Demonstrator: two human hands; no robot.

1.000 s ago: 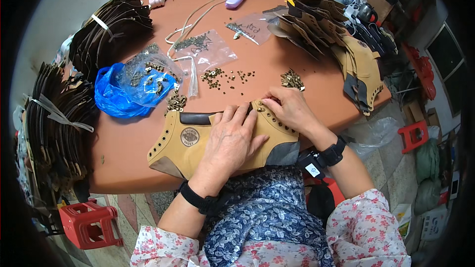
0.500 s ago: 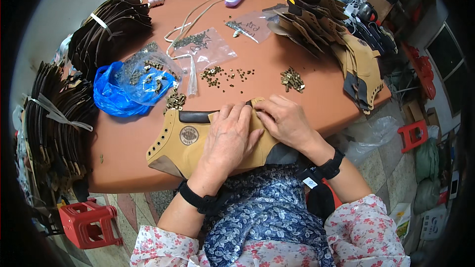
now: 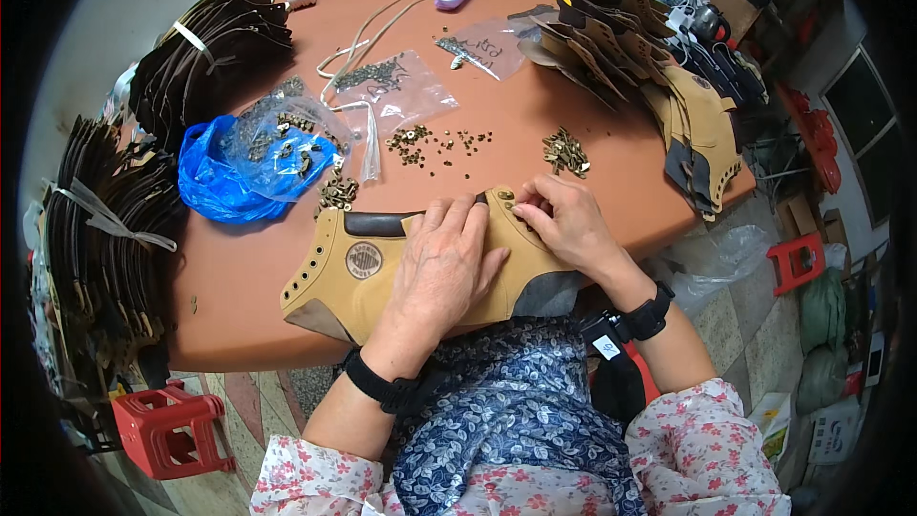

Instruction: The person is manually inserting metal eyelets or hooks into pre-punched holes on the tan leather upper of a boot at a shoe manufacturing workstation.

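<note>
A tan leather boot upper [image 3: 349,268] with a dark collar strip and a round patch lies flat at the near edge of the orange table [image 3: 535,124]. My left hand [image 3: 441,263] lies palm down on its middle, fingers spread, pressing it to the table. My right hand [image 3: 564,222] pinches at the upper's right eyelet edge, fingertips closed on a small brass eyelet at the leather. A little heap of brass eyelets [image 3: 565,151] sits just beyond my right hand.
A blue plastic bag [image 3: 239,167] of metal fittings lies left of centre, with clear bags and scattered eyelets [image 3: 435,141] behind the upper. Stacks of dark leather pieces [image 3: 205,43] line the left; tan cut uppers [image 3: 688,115] pile at right. A red stool [image 3: 172,425] stands below.
My right hand has shifted a little left along the upper's eyelet edge. My left hand stays pressed on the leather.
</note>
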